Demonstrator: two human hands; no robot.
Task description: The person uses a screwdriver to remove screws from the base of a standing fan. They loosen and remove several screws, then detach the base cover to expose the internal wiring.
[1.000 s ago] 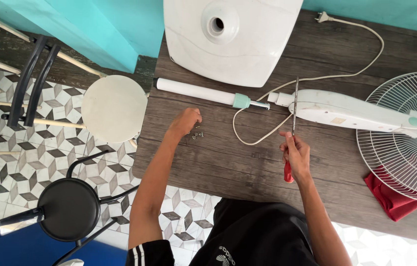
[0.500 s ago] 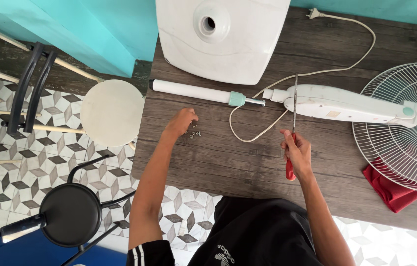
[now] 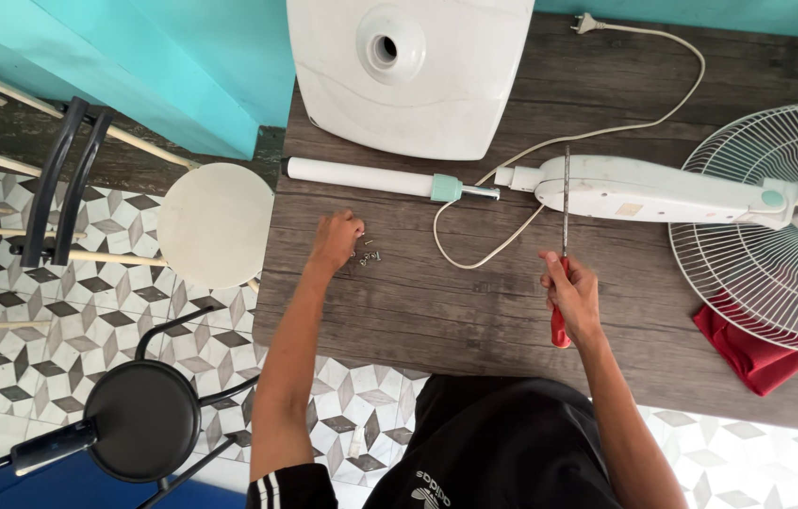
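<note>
My left hand [image 3: 335, 238] rests with curled fingers on the dark wooden table [image 3: 474, 311], touching a small heap of metal screws [image 3: 369, 254]. My right hand [image 3: 570, 294] grips a red-handled screwdriver [image 3: 564, 226] whose long shaft points away from me, its tip over the white fan neck [image 3: 653, 188]. The fan neck lies flat and joins a white wire fan grille [image 3: 776, 226] at the right. A white pole with a teal collar [image 3: 380, 179] lies just left of the neck. A white square fan base [image 3: 408, 66] lies at the table's far edge.
A white power cord [image 3: 606, 123] loops across the table to a plug at the back. A red cloth [image 3: 752, 349] lies under the grille. Left of the table stand a round white stool [image 3: 215, 224] and a black stool [image 3: 142, 421] on patterned tiles; a teal wall runs behind.
My left hand has shifted slightly left over the screws. The right hand and screwdriver stay in the same place; the view has drifted a little.
</note>
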